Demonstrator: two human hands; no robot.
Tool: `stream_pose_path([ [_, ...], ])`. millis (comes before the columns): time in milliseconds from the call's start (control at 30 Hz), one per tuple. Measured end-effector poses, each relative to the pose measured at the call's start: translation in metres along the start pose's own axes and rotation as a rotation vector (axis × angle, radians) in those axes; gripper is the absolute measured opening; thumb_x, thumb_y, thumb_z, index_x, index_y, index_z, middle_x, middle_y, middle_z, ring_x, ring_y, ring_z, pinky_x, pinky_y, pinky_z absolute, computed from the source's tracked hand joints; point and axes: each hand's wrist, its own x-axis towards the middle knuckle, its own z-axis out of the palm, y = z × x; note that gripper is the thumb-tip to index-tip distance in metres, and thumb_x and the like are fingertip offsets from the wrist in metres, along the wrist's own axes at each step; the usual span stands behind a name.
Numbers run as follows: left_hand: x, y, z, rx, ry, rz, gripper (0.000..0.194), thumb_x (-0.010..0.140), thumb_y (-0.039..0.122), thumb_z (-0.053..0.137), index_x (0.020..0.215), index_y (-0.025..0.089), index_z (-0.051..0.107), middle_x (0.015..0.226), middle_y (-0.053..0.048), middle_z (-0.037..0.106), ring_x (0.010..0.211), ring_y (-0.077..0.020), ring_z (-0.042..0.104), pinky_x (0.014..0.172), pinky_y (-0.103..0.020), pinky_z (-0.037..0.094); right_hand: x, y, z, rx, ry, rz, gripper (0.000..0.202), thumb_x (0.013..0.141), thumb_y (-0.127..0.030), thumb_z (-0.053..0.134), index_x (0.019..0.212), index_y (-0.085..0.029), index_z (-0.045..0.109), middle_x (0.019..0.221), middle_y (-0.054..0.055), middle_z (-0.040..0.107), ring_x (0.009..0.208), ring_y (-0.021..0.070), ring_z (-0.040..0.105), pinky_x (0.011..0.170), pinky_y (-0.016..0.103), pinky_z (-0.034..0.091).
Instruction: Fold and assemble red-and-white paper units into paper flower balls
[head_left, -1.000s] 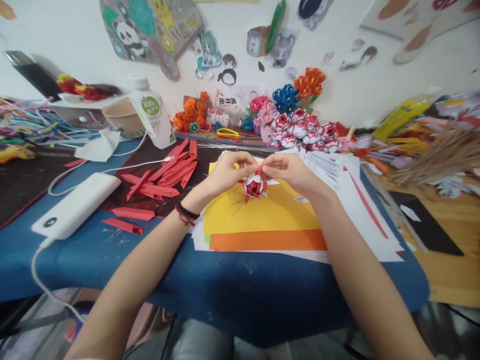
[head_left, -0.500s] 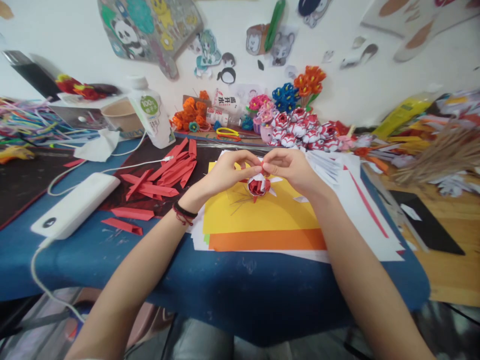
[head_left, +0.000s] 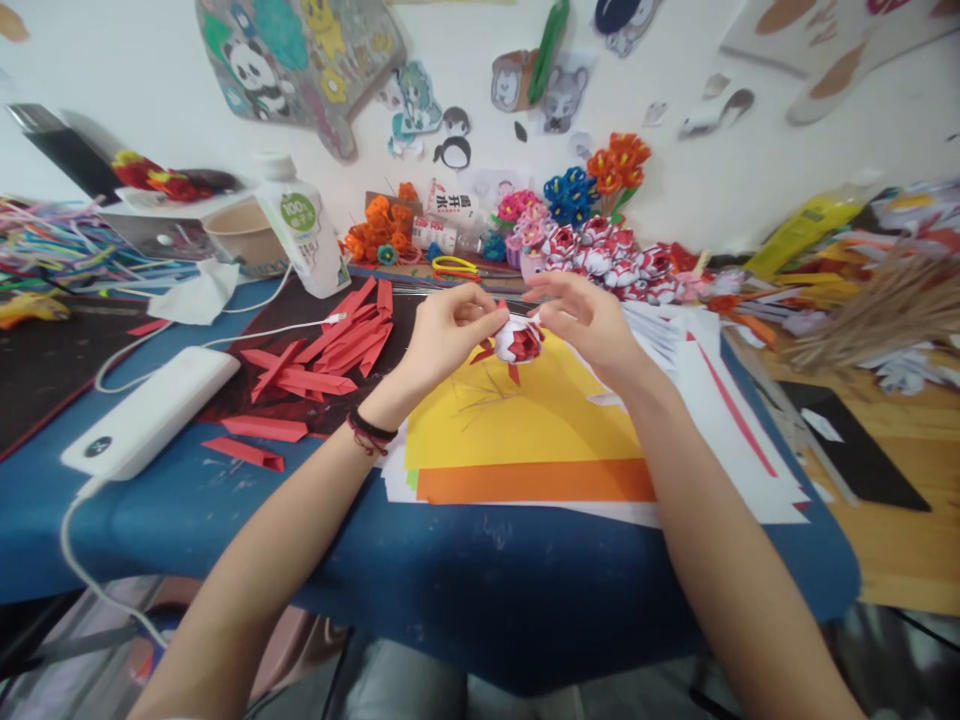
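Observation:
A red and white paper flower (head_left: 520, 341) is held above a yellow sheet (head_left: 525, 420) by my left hand (head_left: 448, 335), whose thumb and fingers pinch its left side. Red strips stick out from the flower at the left and below. My right hand (head_left: 586, 325) is at the flower's right, with thumb and fingers bent around a small white tip at its edge. Folded red paper strips (head_left: 330, 350) lie in a pile on the dark mat, left of the yellow sheet.
A white power bank (head_left: 150, 412) with cables lies at the left. Behind stand a white bottle (head_left: 304, 225), finished paper flowers (head_left: 600, 255) and yellow scissors (head_left: 455, 267). White sheets (head_left: 720, 430) spread to the right, beside a black slab (head_left: 853, 445).
The flower has moved up slightly and turned, showing more white on its left. My right hand has shifted up and away from my left, and its fingers have spread a little.

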Motion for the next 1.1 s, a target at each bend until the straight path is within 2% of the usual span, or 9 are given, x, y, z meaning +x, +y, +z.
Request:
stream_pose_path([
  [100, 0.000, 0.001, 0.001, -0.011, 0.147, -0.119, 0.023, 0.080, 0.036, 0.077, 0.075, 0.016, 0.066, 0.068, -0.003, 0.071, 0.062, -0.0130, 0.068, 0.052, -0.021, 0.050, -0.002, 0.001, 0.009, -0.123, -0.014, 0.009, 0.081, 0.062, -0.050, 0.094, 0.131, -0.030, 0.056, 0.144, 0.009, 0.055, 0.110, 0.0240, 0.066, 0.085, 0.034, 0.059],
  [167, 0.000, 0.004, 0.000, -0.088, 0.157, -0.185, 0.020, 0.077, 0.032, 0.079, 0.076, 0.016, 0.066, 0.070, -0.003, 0.072, 0.064, -0.0140, 0.070, 0.052, -0.020, 0.052, -0.003, 0.003, 0.014, -0.082, -0.047, 0.061, 0.078, 0.063, -0.046, 0.093, 0.127, -0.029, 0.053, 0.140, 0.009, 0.055, 0.104, 0.0221, 0.067, 0.078, 0.031, 0.059],
  [333, 0.002, 0.013, -0.014, -0.231, -0.084, -0.232, 0.027, 0.088, 0.043, 0.072, 0.093, 0.016, 0.071, 0.091, -0.007, 0.077, 0.076, -0.0153, 0.075, 0.054, -0.019, 0.051, 0.000, 0.009, 0.007, 0.204, -0.094, 0.073, 0.068, 0.067, -0.045, 0.093, 0.124, -0.029, 0.060, 0.121, 0.004, 0.069, 0.107, 0.0203, 0.070, 0.095, 0.032, 0.056],
  [467, 0.002, 0.015, -0.019, -0.149, -0.163, -0.011, 0.042, 0.082, 0.043, 0.082, 0.114, 0.019, 0.070, 0.095, -0.006, 0.077, 0.076, -0.0129, 0.072, 0.058, -0.020, 0.049, -0.002, 0.006, -0.004, 0.322, -0.273, 0.180, 0.080, 0.078, -0.058, 0.083, 0.147, -0.032, 0.053, 0.132, 0.006, 0.070, 0.111, 0.0224, 0.071, 0.095, 0.035, 0.056],
  [600, 0.001, 0.013, -0.016, -0.088, -0.217, 0.111, 0.032, 0.084, 0.043, 0.081, 0.100, 0.017, 0.074, 0.090, -0.005, 0.075, 0.076, -0.0128, 0.068, 0.068, -0.024, 0.051, -0.005, 0.005, -0.002, 0.328, -0.330, 0.211, 0.086, 0.080, -0.064, 0.078, 0.154, -0.035, 0.046, 0.137, 0.007, 0.069, 0.120, 0.0252, 0.069, 0.095, 0.036, 0.057],
  [667, 0.001, 0.010, -0.014, -0.032, -0.155, 0.163, 0.028, 0.085, 0.043, 0.080, 0.096, 0.017, 0.075, 0.087, -0.004, 0.075, 0.073, -0.0124, 0.066, 0.067, -0.025, 0.049, -0.004, 0.008, 0.001, 0.280, -0.280, 0.191, 0.075, 0.084, -0.065, 0.074, 0.149, -0.033, 0.053, 0.137, 0.007, 0.069, 0.120, 0.0249, 0.069, 0.097, 0.037, 0.057],
  [833, -0.001, 0.005, -0.012, 0.387, 0.053, 0.309, 0.025, 0.088, 0.043, 0.078, 0.095, 0.020, 0.074, 0.078, -0.001, 0.073, 0.068, -0.0129, 0.062, 0.066, -0.026, 0.043, 0.002, 0.005, 0.006, -0.005, 0.112, -0.062, 0.047, 0.089, -0.064, 0.067, 0.117, -0.027, 0.072, 0.126, 0.008, 0.072, 0.119, 0.0247, 0.067, 0.105, 0.040, 0.053],
  [967, -0.010, 0.004, -0.004, 0.781, 0.037, 0.397, 0.020, 0.097, 0.039, 0.067, 0.095, 0.020, 0.072, 0.088, -0.004, 0.076, 0.078, -0.0164, 0.067, 0.068, -0.028, 0.040, 0.000, -0.006, 0.013, -0.256, 0.113, -0.269, 0.031, 0.086, -0.052, 0.077, 0.105, -0.028, 0.077, 0.115, 0.007, 0.075, 0.116, 0.0261, 0.066, 0.108, 0.042, 0.049],
  [1100, -0.015, 0.005, 0.004, 0.891, -0.010, 0.414, 0.021, 0.101, 0.039, 0.062, 0.100, 0.020, 0.072, 0.094, -0.006, 0.078, 0.083, -0.0179, 0.070, 0.066, -0.028, 0.038, -0.003, -0.007, 0.017, -0.353, 0.095, -0.266, 0.020, 0.087, -0.046, 0.077, 0.091, -0.027, 0.079, 0.100, 0.006, 0.078, 0.103, 0.0269, 0.069, 0.102, 0.044, 0.051],
])
